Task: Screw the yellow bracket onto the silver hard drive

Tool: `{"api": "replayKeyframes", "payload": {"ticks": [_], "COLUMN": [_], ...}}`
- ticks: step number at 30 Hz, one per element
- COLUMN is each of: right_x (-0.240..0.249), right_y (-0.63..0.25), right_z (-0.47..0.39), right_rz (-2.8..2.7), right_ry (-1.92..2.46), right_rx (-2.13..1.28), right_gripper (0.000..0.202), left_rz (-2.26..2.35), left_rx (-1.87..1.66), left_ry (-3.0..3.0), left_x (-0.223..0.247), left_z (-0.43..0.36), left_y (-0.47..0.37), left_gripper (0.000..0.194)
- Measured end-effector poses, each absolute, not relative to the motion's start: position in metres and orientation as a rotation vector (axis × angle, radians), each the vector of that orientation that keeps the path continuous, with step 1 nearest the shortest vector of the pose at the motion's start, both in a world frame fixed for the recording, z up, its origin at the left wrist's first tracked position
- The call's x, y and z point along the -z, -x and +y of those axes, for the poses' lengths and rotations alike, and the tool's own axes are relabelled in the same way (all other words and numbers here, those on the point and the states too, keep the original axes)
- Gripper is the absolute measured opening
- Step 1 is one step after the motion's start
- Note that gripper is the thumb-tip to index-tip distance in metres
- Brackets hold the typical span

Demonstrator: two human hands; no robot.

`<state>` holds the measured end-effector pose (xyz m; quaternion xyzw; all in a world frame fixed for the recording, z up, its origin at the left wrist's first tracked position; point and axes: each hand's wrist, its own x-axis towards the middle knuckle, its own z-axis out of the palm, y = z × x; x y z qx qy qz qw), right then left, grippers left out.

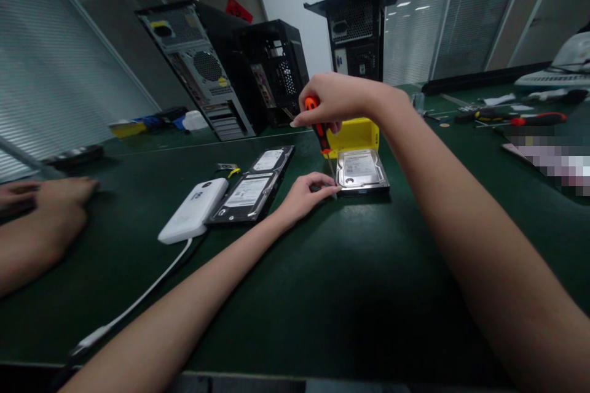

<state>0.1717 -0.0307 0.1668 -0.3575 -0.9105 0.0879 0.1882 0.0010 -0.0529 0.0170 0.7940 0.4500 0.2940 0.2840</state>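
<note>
My right hand [329, 101] grips a screwdriver [321, 135] with an orange and black handle, held upright with its shaft pointing down. The shaft reaches the left edge of a silver hard drive [362, 169] lying flat on the table. At that drive's left front corner, my left hand [311, 193] is closed, thumb and fingertips against the corner beside the shaft. The exact spot under the screwdriver tip is too small to make out. Just behind the drive stands a yellow box [354, 135].
Left of my hands lie two more hard drives [246, 193] and a white power bank [193, 212] with a cable. Computer cases [216, 67] stand at the back. Several tools [520, 118] are at the right. Another person's hands [50, 215] rest at the left.
</note>
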Motion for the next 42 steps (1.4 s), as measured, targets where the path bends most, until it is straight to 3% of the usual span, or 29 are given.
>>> {"api": "replayKeyframes", "payload": {"ticks": [42], "right_x": [-0.1627], "right_y": [-0.1671], "right_z": [-0.0301], "right_rz": [-2.545], "right_ry": [1.049], "right_rx": [-0.254], "right_gripper": [0.034], "left_rz": [1.187], "left_rx": [-0.818], "left_ry": [-2.173], "left_x": [-0.0155], "left_z": [-0.0513], "left_y": [-0.0011], "left_gripper": [0.025]}}
